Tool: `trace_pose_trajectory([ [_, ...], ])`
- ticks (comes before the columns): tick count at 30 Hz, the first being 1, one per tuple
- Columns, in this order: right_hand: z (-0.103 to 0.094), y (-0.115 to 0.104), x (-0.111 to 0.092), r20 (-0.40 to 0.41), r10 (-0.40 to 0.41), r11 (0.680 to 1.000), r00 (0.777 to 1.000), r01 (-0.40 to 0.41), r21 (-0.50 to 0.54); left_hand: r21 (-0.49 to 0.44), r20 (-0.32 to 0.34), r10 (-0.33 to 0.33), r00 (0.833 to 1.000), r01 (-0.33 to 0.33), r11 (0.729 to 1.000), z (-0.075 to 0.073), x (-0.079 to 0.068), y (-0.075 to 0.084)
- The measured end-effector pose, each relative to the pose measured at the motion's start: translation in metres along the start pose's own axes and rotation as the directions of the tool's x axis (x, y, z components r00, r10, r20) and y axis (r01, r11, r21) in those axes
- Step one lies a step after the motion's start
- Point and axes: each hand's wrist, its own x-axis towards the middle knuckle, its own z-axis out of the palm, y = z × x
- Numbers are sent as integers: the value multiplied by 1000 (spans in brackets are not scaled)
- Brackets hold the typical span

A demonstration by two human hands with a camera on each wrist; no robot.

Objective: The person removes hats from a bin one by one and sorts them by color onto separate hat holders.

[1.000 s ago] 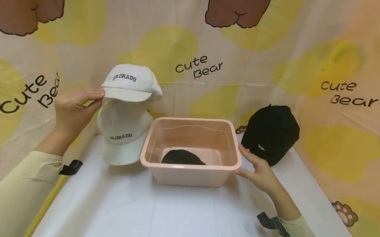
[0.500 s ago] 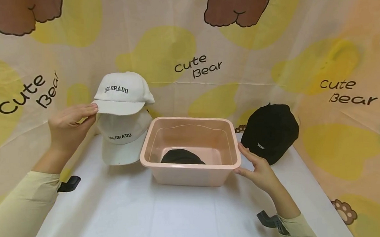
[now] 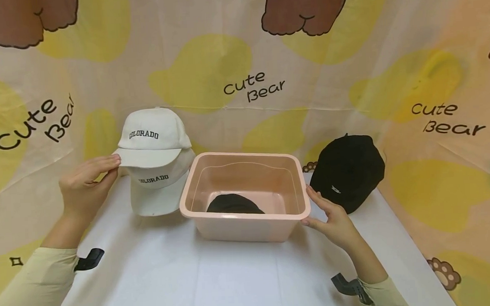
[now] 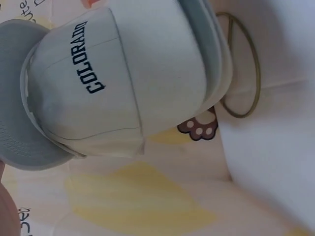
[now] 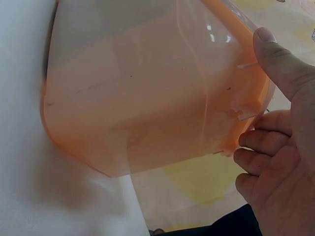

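Observation:
My left hand pinches the left end of the brim of a white baseball cap lettered COLORADO. This cap sits down over the crown of a second white COLORADO cap, partly covering it. In the left wrist view, the upper cap's brim lies underside out, and a fingertip shows at the left edge. My right hand holds the right side of a pink plastic tub, its thumb at the front corner and its fingers along the rim. Inside the tub lies a black cloth item, mostly hidden by the front wall.
A black cap with a small light logo stands right of the tub, behind my right hand. A thin gold wire loop rests on the table beneath the white caps. Patterned cloth hangs close behind everything.
My left hand has lowered the upper white cap and shifted it slightly left, so it now covers more of the lower cap. The right hand and the tub stay as they were.

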Motion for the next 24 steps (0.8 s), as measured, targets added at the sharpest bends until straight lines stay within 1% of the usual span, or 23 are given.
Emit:
trace_pose_trajectory([
  [3, -1, 0, 0, -7, -9, 1000, 1000, 9, 9, -11, -17, -10, 1000, 10, 1000, -1, -5, -1],
  [6, -1, 0, 0, -5, -14, 1000, 1000, 14, 16, -19, -21, -6, 1000, 6, 1000, -3, -10, 0],
  [10, -1, 0, -1, 5, -11, 1000, 1000, 11, 13, -40, -3, 17, 1000, -17, 999, -6, -17, 3],
  [12, 0, -1, -2, 2, -14, 1000, 1000, 14, 7, -44, 15, 31, 999, -31, 999, -8, -20, 5],
  [16, 0, -2, -2, -9, -22, 1000, 1000, 22, 3, -22, 61, 60, 996, -59, 998, -11, -31, 6],
  [20, 0, -3, -1, -3, -24, 1000, 1000, 24, 13, -11, 102, 65, 993, -64, 998, -14, -43, 4],
  [24, 0, -3, -1, -2, -28, 999, 1000, 28, 19, -28, 136, 76, 988, -73, 997, -15, -55, 0],
])
